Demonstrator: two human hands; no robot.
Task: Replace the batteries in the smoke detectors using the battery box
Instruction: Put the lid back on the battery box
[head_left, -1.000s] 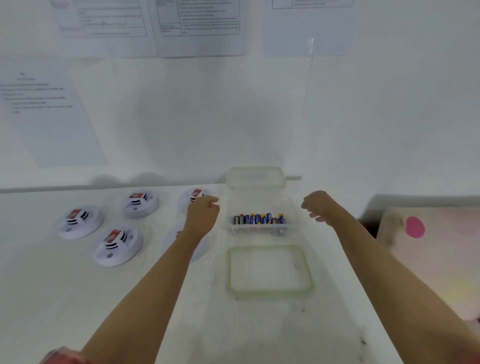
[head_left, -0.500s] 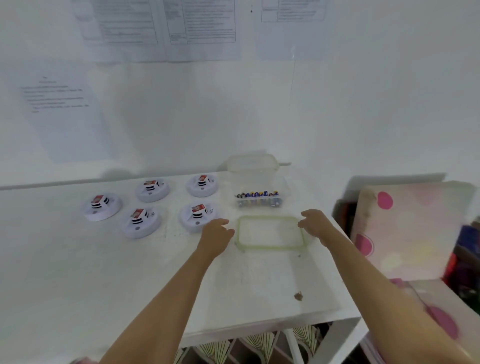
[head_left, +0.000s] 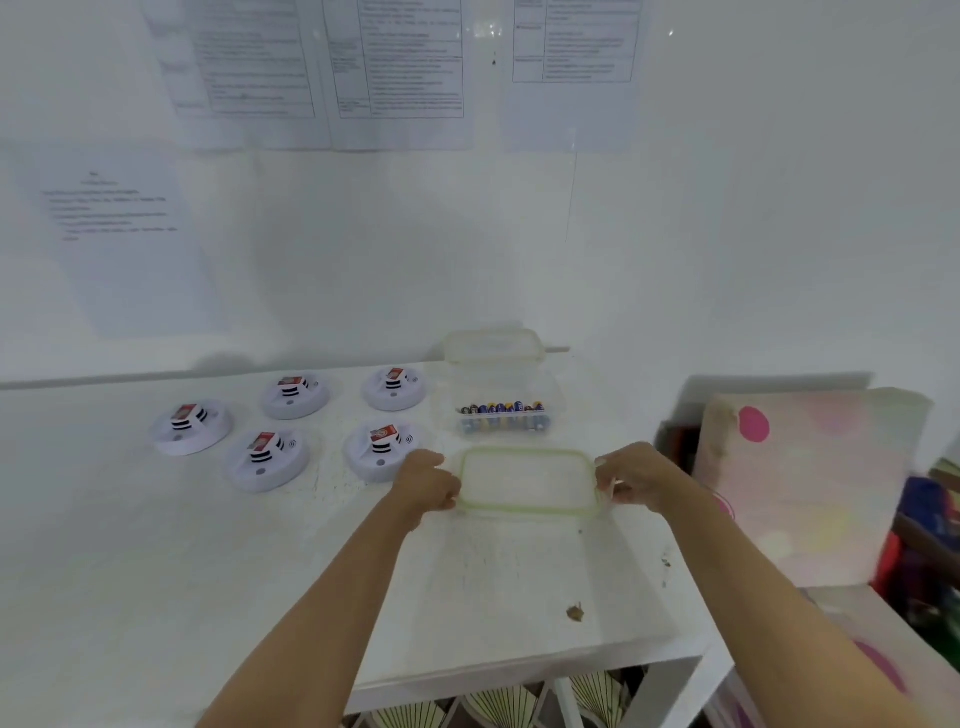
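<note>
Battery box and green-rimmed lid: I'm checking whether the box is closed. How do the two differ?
The battery box sits farther back, untouched and open, with batteries inside. The green-rimmed lid is nearer, off the box, gripped at its ends by the left hand and right hand. The box is deep; the lid is flat. Both are clear, rectangular plastic.

Five white smoke detectors (head_left: 267, 460) lie left of the open battery box (head_left: 551, 391) (batteries (head_left: 501, 409) inside).
</note>
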